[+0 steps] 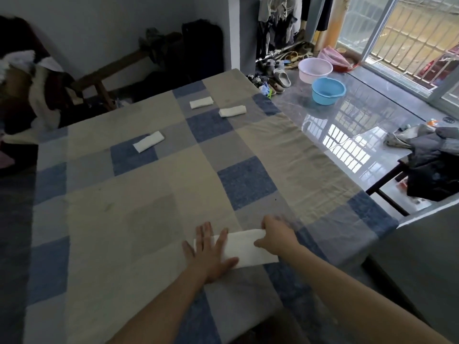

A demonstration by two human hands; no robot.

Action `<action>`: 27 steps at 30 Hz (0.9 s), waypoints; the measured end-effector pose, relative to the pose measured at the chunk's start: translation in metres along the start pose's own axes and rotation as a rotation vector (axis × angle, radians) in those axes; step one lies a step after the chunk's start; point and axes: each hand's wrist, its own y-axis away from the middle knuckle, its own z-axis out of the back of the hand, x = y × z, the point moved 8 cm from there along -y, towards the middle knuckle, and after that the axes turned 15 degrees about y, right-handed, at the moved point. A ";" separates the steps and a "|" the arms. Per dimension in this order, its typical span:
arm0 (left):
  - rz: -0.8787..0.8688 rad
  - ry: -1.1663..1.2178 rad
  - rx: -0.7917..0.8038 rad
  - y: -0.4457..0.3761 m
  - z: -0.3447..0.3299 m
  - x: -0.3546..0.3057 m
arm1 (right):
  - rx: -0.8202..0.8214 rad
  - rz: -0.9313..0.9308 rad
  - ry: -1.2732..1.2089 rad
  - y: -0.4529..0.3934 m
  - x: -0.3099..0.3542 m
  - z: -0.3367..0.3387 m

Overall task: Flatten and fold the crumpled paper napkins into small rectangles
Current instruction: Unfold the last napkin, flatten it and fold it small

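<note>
Right hand (275, 238), blurred, seemingly pinches napkin (244, 248)

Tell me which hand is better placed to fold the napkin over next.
The right hand: it already pinches the far right end of the napkin, while the left hand lies flat on the left part, holding it down.

Four white paper napkins lie on the checked bed cover (149, 194). One napkin (248, 247) sits under the two hands: the left hand (211, 252) lies flat on its left end, and the right hand (275, 237) is at its right end. Three folded napkins lie well beyond the hands: one (148, 141) ahead and to the left, two more (201, 103) (232, 111) farther off, side by side. Two plastic basins stand on the floor far ahead to the right of the hands, one blue (327, 91), one pink (315, 69).
</note>
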 end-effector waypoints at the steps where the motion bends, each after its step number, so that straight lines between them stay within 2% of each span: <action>1: 0.003 -0.006 -0.005 -0.001 -0.001 0.001 | 0.031 -0.005 -0.027 -0.001 -0.002 -0.003; 4: 0.005 0.015 -0.032 -0.003 -0.001 0.002 | 0.065 -0.002 -0.176 0.001 -0.007 -0.011; 9: 0.008 0.006 -0.098 -0.001 0.007 -0.005 | 0.025 0.119 -0.347 0.009 0.001 -0.001; 12: -0.159 0.090 -0.182 -0.002 0.036 -0.034 | 0.011 0.274 -0.335 0.009 0.012 0.024; 14: -0.289 0.215 -0.095 -0.007 0.058 -0.062 | -0.007 0.370 -0.306 0.006 0.019 0.044; 16: -0.302 0.371 0.000 -0.016 0.083 -0.078 | -0.092 0.430 -0.301 0.001 0.021 0.072; 19: -0.243 0.496 -0.022 -0.024 0.117 -0.095 | -0.269 0.430 -0.391 -0.010 0.013 0.123; 22: -0.239 0.747 -0.081 -0.024 0.139 -0.108 | -0.344 0.417 -0.471 -0.021 0.005 0.172; 24: -0.217 0.916 -0.040 -0.022 0.140 -0.117 | -0.391 0.435 -0.430 -0.023 0.003 0.202; 27: -0.082 1.153 0.019 -0.023 0.123 -0.120 | -0.435 0.479 -0.358 -0.022 0.003 0.226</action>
